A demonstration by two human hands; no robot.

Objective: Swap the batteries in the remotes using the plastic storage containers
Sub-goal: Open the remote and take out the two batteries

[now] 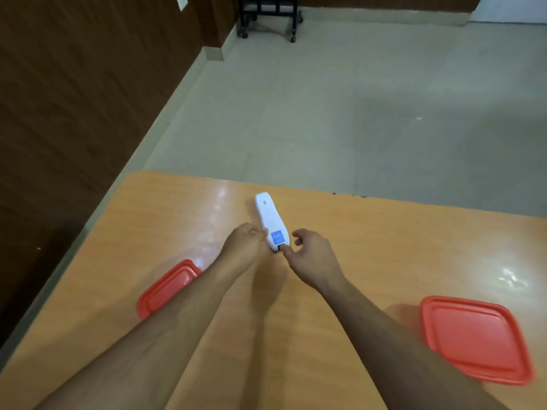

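- Two bare forearms reach forward across a glossy orange wooden table [384, 232] and converge on a slim white plastic remote [270, 221], which lies back side up near the middle of the table's far edge, its length running away from the person.
- The left hand [245, 247] comes in from the left, knuckles up, its fingers curled and bunched against the left side of the remote's near end; the thumb tip touches the casing beside a blue label [277, 236].
- The right hand [309, 254] arrives from the right with the wrist angled inward; its fingers are loosely curled, and one fingertip presses on the dark opening at the remote's near end, just below the blue label. How firmly it holds there cannot be told.
- A red square plastic container lid [165, 288] sits toward the table's left edge, partly hidden under the left forearm.
- A second red square plastic container lid [476, 338] rests near the table's right edge, well apart from the right forearm.
- Beyond the far edge lie a pale tiled floor [325, 99] and a black wheeled frame [268, 16].
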